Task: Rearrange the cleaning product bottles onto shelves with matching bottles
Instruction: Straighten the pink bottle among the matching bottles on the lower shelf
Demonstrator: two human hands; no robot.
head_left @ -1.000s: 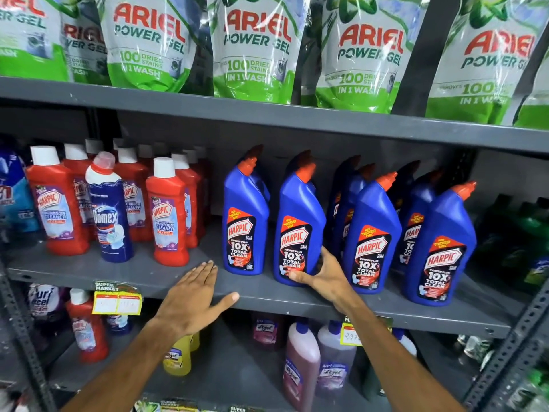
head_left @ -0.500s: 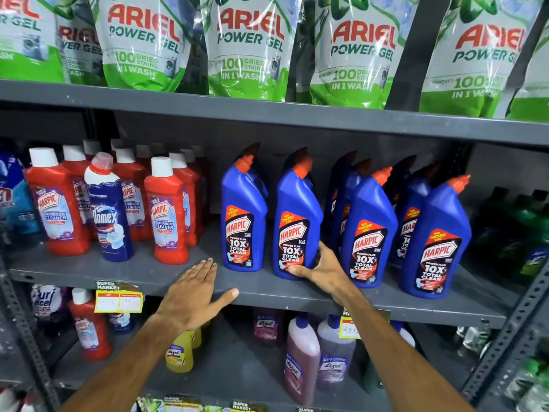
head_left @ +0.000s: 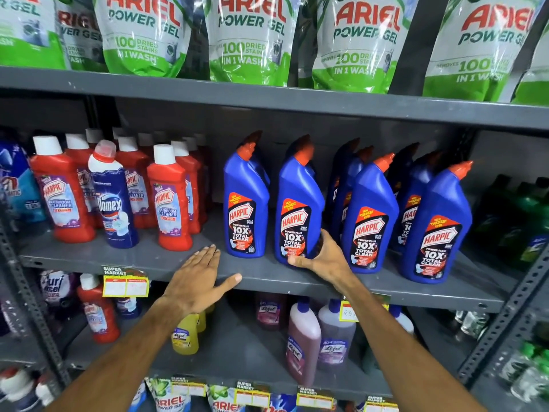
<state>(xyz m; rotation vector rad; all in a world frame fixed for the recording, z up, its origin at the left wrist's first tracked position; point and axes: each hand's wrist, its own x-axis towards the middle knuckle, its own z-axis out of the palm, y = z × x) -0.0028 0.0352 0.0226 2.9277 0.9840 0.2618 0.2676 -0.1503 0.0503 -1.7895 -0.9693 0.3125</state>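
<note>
The left hand (head_left: 202,278) lies flat, fingers spread, on the front edge of the middle shelf (head_left: 89,260) at lower centre, apparently as a brace. The right hand (head_left: 323,260) cups the base of the second blue Harpic bottle (head_left: 297,209), fingers wrapped behind, thumb in front, likely aligning it. At centre left, one Domex bottle (head_left: 113,200) stands mismatched among red Harpic bottles (head_left: 169,200).

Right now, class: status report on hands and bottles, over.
Left hand open, flat on shelf edge. Right hand gripping blue Harpic bottle. Domex bottle misplaced among red Harpic bottles.
</note>
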